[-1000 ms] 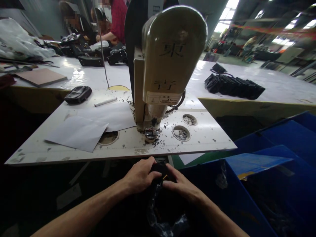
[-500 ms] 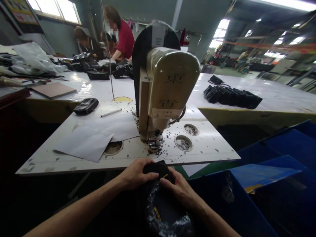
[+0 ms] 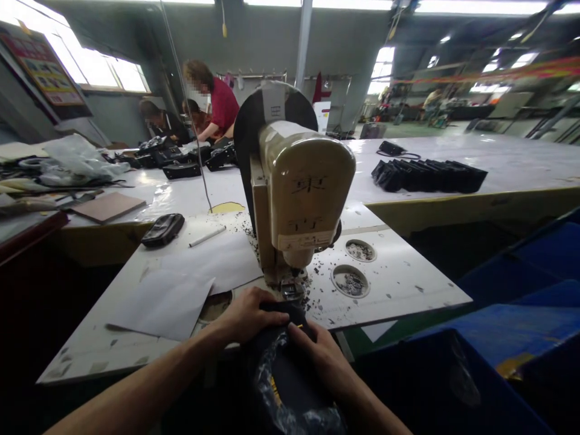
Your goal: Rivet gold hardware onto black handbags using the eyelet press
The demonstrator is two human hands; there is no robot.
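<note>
Both my hands grip a black leather piece (image 3: 290, 374) wrapped in clear plastic, at the near edge of the white machine table (image 3: 399, 284). My left hand (image 3: 247, 314) is closed over its top left corner. My right hand (image 3: 319, 356) pinches its upper right edge, fingers curled. The piece's front end lies just before the metal foot (image 3: 292, 290) of the beige press machine (image 3: 301, 187), which stands right behind my hands.
White paper sheets (image 3: 181, 284), a white pen (image 3: 207, 236) and a black pouch (image 3: 163, 229) lie left of the machine. Two round holes (image 3: 350, 280) hold scraps. Blue bins (image 3: 498, 356) stand at the right. Black bags (image 3: 428, 175) lie on the far table, where people work.
My hands and the black piece have moved up and forward from below the table edge to the machine's foot. My view has tilted upward.
</note>
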